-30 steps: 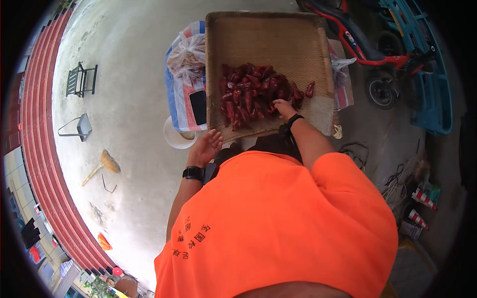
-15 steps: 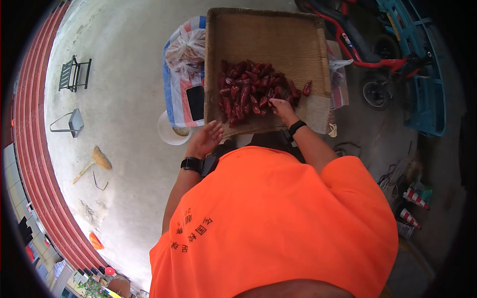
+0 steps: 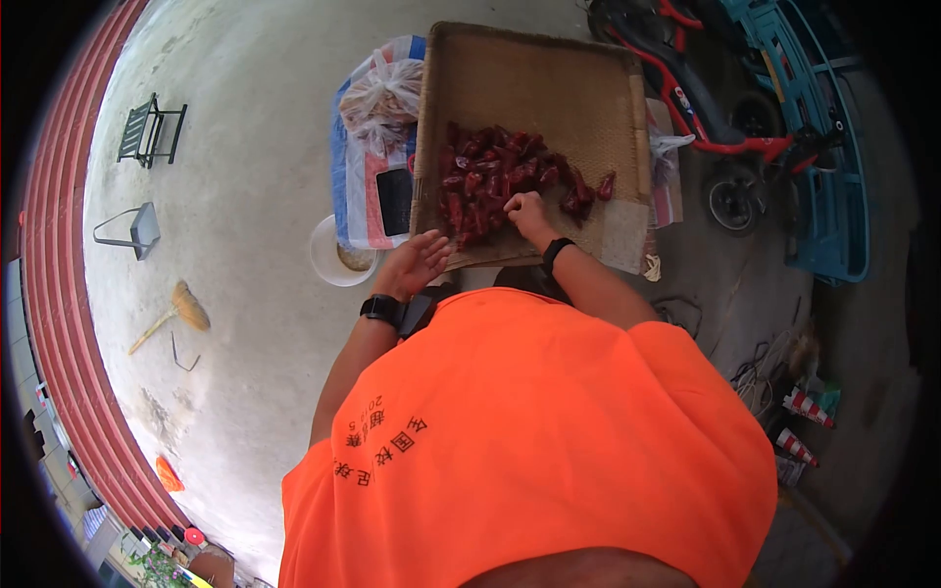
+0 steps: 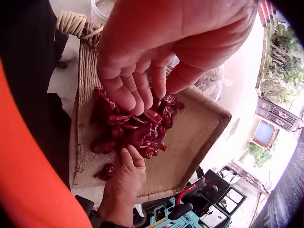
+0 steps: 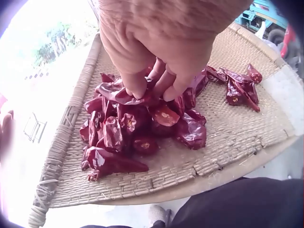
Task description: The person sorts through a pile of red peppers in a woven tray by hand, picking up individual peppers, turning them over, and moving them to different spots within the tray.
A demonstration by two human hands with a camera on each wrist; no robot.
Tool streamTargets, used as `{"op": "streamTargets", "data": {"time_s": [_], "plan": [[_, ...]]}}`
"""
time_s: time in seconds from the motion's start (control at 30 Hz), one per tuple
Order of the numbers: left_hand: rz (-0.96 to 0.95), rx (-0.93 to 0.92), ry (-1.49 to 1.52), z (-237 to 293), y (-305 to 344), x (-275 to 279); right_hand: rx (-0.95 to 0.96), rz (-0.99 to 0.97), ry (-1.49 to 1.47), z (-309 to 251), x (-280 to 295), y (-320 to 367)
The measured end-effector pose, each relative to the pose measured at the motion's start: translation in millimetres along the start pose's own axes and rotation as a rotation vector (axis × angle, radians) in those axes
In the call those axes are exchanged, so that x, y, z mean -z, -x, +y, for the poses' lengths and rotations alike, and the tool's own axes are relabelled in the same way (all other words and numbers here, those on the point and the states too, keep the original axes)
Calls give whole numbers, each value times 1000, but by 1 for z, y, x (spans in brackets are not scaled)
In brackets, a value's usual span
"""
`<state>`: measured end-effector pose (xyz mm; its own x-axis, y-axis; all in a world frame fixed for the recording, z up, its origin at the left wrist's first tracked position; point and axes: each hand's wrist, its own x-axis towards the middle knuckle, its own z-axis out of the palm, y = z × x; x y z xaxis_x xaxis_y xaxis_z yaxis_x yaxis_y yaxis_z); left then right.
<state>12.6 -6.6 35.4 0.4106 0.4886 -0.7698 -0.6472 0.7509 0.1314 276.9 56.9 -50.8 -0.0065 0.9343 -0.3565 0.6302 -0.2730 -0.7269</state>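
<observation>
Dried red peppers (image 3: 480,176) lie heaped on a woven tray (image 3: 549,78). My right hand (image 3: 532,218) is at the heap's near right side; in the right wrist view this hand (image 5: 156,57) pinches a wrinkled pepper (image 5: 114,91) between thumb and fingers. My left hand (image 3: 416,265) is at the tray's near left corner, palm up, with fingers loosely bent and nothing in it. In the left wrist view the left hand (image 4: 161,52) appears in front of the heap (image 4: 137,128), with the right hand (image 4: 124,183) beyond.
Left of the tray are a striped bag (image 3: 358,196), a clear plastic bag (image 3: 382,98), a dark phone-like slab (image 3: 395,201) and a white bucket (image 3: 328,265). A red bike (image 3: 725,127) and teal rack (image 3: 833,176) stand at right. A broom (image 3: 186,309) lies at left.
My right hand has moved left along the near side of the heap. Several peppers at the right now lie apart from the main heap. The left hand stays near the tray corner.
</observation>
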Motion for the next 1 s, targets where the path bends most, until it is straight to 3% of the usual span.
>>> {"op": "streamTargets", "data": {"time_s": [0.1, 0.2, 0.3, 0.4, 0.47, 0.6, 0.7, 0.8, 0.9, 1.0], "plan": [[16, -8, -12, 1, 5, 2, 30, 91, 41, -12, 1, 6], [18, -18, -33, 0, 5, 4, -58, 52, -173, -8, 0, 0], [-9, 10, -33, 3, 3, -4, 29, 72, -451, -29, 7, 13], [-25, 48, -15, 3, 3, -30, -16, -235, -554, -83, 31, 38], [-14, 51, -3, 4, 6, -52, 193, -308, -383, -102, 35, 47], [-254, 13, 54, 3, -33, -31, 488, -296, -109, -106, 31, 49], [-393, 43, 17, 3, -33, -39, 264, -137, -136, -101, 30, 49], [-349, -1, -101, 0, -38, -32, -99, -406, -555, -95, 33, 51], [-244, -19, -215, 1, -37, -38, -90, -560, -533, -86, 30, 53], [-142, 10, -214, 2, -26, -46, 38, -430, -480, -70, 31, 46]]}}
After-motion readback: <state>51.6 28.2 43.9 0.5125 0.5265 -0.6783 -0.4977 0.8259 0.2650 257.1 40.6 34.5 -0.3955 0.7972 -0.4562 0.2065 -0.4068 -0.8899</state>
